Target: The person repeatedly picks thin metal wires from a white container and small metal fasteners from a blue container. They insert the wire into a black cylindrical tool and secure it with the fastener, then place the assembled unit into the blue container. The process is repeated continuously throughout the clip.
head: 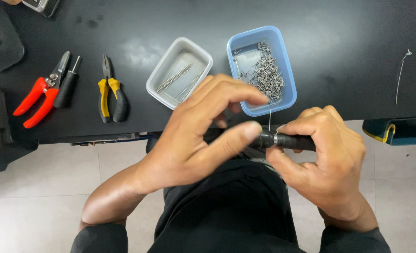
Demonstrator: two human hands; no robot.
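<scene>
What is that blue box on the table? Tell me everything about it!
The blue box is a small, see-through plastic tub with rounded corners and no lid. It sits flat on the black table, right beside a white tub but apart from it. Inside lies a heap of tiny silvery wire coils, piled mostly toward its right side. The left hand covers its near corner in this view; whether it touches the box cannot be told.
</scene>
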